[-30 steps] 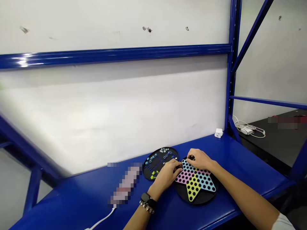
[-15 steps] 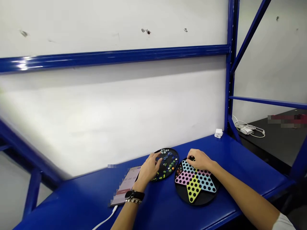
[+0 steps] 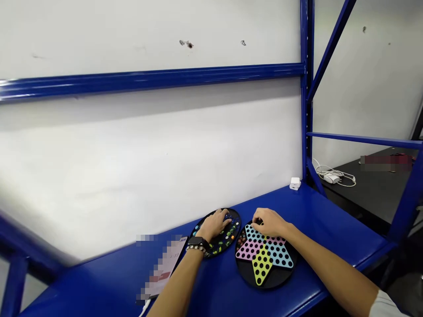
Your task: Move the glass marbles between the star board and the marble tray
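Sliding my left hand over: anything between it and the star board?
Nothing visible blocks it. The left hand rests on the round black board; only that board's marbles and a strip of blue shelf lie before the star board.

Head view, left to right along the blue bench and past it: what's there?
Blurred phone, round black marble tray, star-shaped Chinese checkers board, white plug adapter, white charger with cable

White wall behind blue steel shelving frame, w/ black table to rt.
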{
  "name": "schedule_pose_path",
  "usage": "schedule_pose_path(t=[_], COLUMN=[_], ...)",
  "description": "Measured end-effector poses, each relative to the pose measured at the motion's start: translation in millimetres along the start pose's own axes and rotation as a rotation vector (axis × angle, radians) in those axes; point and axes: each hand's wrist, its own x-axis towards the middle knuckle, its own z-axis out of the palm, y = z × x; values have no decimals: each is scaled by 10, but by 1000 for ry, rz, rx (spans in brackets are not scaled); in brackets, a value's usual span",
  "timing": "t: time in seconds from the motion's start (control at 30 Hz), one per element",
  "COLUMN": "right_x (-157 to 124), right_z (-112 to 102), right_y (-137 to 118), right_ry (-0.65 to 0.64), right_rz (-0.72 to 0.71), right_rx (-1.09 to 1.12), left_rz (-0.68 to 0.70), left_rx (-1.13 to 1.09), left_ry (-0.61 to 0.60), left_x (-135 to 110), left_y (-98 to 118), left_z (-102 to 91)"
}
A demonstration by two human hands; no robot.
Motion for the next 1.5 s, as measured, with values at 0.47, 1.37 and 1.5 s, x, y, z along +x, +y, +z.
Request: schedule_pose_path(t=[0.47, 1.37, 1.5], right_x=[5, 82, 79], right_z=[-17, -118, -116], right_y=[-12, 141, 143], right_ry=[-5, 389, 380], right_rz=[0, 169, 172], right_rx=[-10, -33, -21], left_rz=[98, 370, 398], left_rx=[2, -230, -299], left_ry=[27, -4, -2], left_x=[79, 160, 143], left_y=[5, 1023, 1007], left_z=[26, -224, -241])
